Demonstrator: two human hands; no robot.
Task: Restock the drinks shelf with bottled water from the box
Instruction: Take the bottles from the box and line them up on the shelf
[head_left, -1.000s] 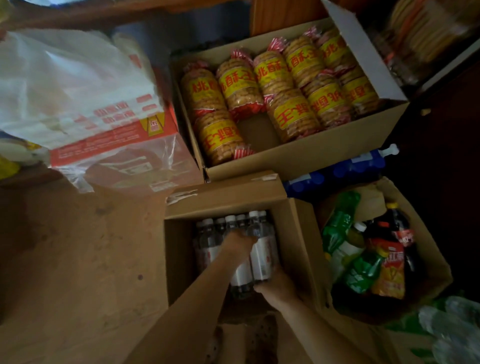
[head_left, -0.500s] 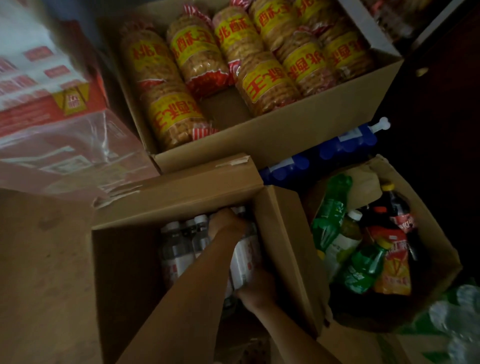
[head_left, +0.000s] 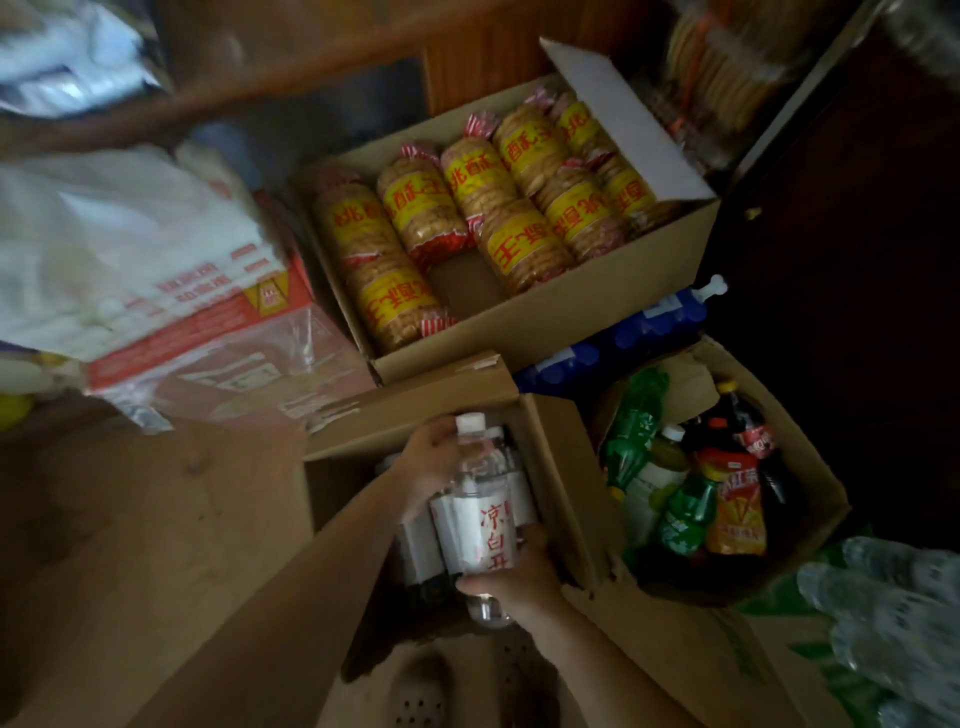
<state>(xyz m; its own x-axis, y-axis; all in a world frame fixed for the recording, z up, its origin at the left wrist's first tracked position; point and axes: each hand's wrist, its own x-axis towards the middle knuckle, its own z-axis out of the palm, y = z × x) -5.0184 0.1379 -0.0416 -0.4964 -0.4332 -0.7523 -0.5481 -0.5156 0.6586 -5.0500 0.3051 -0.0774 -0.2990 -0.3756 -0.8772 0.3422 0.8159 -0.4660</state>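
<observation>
At lower centre of the frame, the right hand (head_left: 519, 577) cups the base of a bottle (head_left: 480, 512), fingers curled round it, while the left hand (head_left: 431, 462) grips near its neck, likely to steady a cluster of bottles lifted together. Both forearms reach steeply down into the box (head_left: 558, 467), where more bottles stand. Beyond, at upper centre, lies a carton of biscuits (head_left: 498, 208).
</observation>
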